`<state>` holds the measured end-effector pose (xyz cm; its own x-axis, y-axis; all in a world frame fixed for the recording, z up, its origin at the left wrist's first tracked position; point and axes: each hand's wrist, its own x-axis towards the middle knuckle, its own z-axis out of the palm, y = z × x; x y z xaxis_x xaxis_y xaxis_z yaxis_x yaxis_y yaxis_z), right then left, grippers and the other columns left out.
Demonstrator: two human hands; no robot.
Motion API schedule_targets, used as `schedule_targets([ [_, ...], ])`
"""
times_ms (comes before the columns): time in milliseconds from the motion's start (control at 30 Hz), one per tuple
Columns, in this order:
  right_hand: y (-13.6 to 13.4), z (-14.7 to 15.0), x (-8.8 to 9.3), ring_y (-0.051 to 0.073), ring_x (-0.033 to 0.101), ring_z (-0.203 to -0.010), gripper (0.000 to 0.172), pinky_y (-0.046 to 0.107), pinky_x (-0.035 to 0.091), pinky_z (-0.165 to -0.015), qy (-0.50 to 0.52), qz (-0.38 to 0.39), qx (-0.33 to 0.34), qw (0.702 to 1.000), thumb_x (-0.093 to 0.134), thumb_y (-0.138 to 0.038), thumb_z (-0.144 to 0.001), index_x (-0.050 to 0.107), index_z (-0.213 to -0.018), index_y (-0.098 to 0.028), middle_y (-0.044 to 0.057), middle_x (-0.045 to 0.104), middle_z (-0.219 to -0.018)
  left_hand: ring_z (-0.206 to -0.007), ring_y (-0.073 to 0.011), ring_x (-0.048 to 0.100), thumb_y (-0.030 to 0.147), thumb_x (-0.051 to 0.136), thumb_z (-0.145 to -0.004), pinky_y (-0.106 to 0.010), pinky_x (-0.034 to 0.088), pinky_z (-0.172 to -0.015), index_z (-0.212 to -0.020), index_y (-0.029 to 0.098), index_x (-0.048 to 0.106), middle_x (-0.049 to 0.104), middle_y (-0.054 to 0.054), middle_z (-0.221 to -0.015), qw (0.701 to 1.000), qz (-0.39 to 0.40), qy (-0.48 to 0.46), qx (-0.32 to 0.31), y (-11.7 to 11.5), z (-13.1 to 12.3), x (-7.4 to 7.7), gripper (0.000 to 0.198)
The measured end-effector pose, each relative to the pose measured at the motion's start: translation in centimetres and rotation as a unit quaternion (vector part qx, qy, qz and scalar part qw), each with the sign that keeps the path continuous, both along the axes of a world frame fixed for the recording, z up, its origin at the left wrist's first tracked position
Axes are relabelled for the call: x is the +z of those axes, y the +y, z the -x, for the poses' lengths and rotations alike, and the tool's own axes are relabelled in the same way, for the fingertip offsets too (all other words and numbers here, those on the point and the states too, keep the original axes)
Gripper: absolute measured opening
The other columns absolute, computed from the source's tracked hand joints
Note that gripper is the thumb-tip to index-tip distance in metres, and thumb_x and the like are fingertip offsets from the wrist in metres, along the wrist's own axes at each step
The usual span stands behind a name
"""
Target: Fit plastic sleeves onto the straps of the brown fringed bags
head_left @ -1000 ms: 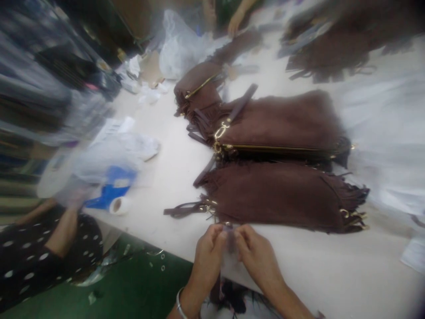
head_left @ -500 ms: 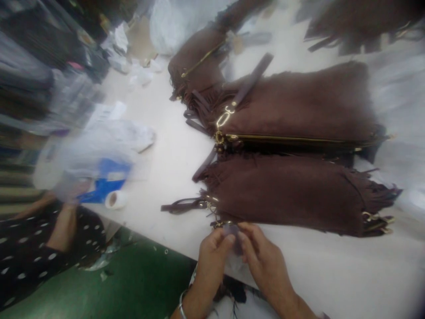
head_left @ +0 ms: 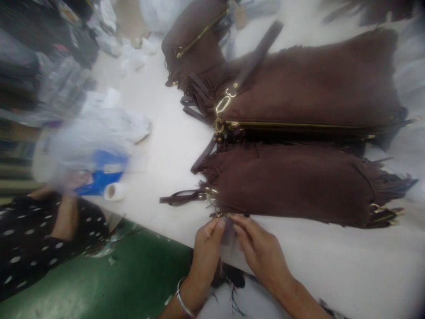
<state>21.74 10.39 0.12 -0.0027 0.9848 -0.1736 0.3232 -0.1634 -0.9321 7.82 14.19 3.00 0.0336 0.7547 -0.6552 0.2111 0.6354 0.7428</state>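
Observation:
My left hand (head_left: pixel 206 250) and my right hand (head_left: pixel 259 250) meet at the near edge of a white table (head_left: pixel 332 266). Both pinch a small, thin, greyish piece (head_left: pixel 228 230) between their fingertips; what it is stays blurred. Just beyond the fingertips lies a brown fringed suede bag (head_left: pixel 292 184) with gold hardware and a dark strap (head_left: pixel 179 198) trailing left. A silver bangle (head_left: pixel 183 304) circles my left wrist.
Behind the near bag lies a second brown bag (head_left: pixel 308 88) with a gold zip, and a third (head_left: pixel 195 42) further back. At the left sit clear plastic wrapping (head_left: pixel 96 133), a blue package (head_left: pixel 99 175) and a tape roll (head_left: pixel 112 191). Another person in a dotted black garment (head_left: pixel 36 243) sits at the left.
The view has shifted so the bags appear larger and higher. My hands stay together at the table edge, still pinching the small piece, now closer to the near bag's edge.

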Motion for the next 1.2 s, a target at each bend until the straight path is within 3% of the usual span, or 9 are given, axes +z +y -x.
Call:
schedule_targets([
  [200,0.5,-0.2,0.3,0.018,0.063,-0.096,0.024,0.028,0.048,-0.086,0.006,0.004,0.001,1.0,0.042,-0.024,-0.096,0.056,-0.116,-0.026,0.004,0.065,-0.106,-0.087,-0.019,0.058,0.041,0.052,-0.088,-0.027,0.045,-0.081,-0.096,0.018,0.07,0.069,-0.002,-0.09,0.999,-0.03,0.003,-0.013,0.3,-0.4,0.0,0.031],
  [367,0.3,0.4,-0.2,0.018,0.062,-0.093,0.022,0.028,0.047,-0.08,-0.076,-0.027,-0.01,0.997,0.04,-0.02,-0.096,0.056,-0.111,-0.021,0.005,0.064,-0.1,-0.087,-0.0181,0.057,0.039,0.053,-0.087,-0.027,0.044,-0.083,-0.091,0.018,0.067,0.067,-0.003,-0.092,0.999,-0.038,-0.001,-0.02,0.4,-0.6,-0.3,0.025],
  [567,-0.1,1.1,-0.7,0.017,0.062,-0.076,0.019,0.026,0.044,-0.064,-0.192,-0.081,-0.027,0.978,0.04,-0.016,-0.096,0.056,-0.104,-0.02,0.004,0.063,-0.09,-0.082,-0.0162,0.058,0.034,0.067,-0.079,-0.027,0.043,-0.081,-0.09,0.017,0.066,0.067,-0.004,-0.088,0.994,-0.013,-0.097,0.05,0.3,-1.4,-0.6,0.02],
  [733,-0.3,0.8,-0.2,0.015,0.061,-0.073,0.018,0.025,0.04,-0.06,-0.229,-0.097,-0.026,0.968,0.039,-0.018,-0.096,0.057,-0.1,-0.022,0.002,0.06,-0.087,-0.082,-0.0155,0.058,0.029,0.066,-0.08,-0.028,0.043,-0.083,-0.086,0.014,0.066,0.066,-0.004,-0.084,0.979,-0.002,-0.184,0.088,0.6,-1.9,0.0,0.016],
  [933,-0.7,1.0,0.8,0.017,0.058,-0.071,0.015,0.026,0.038,-0.059,-0.246,-0.101,-0.027,0.964,0.041,-0.018,-0.094,0.055,-0.093,-0.022,0.001,0.059,-0.086,-0.071,-0.0135,0.056,0.023,0.07,-0.073,-0.025,0.043,-0.069,-0.075,0.015,0.062,0.06,-0.001,-0.075,0.968,0.032,-0.223,0.108,0.7,-1.4,0.0,0.012],
  [1200,-0.9,2.3,0.8,0.016,0.062,-0.073,0.014,0.026,0.039,-0.06,-0.275,-0.121,-0.082,0.95,0.043,-0.022,-0.095,0.055,-0.1,-0.022,0.002,0.064,-0.091,-0.075,-0.0126,0.058,0.031,0.067,-0.079,-0.023,0.044,-0.072,-0.082,0.014,0.065,0.063,-0.003,-0.082,0.958,-0.033,-0.257,0.125,-0.7,-0.9,-0.9,0.017],
])
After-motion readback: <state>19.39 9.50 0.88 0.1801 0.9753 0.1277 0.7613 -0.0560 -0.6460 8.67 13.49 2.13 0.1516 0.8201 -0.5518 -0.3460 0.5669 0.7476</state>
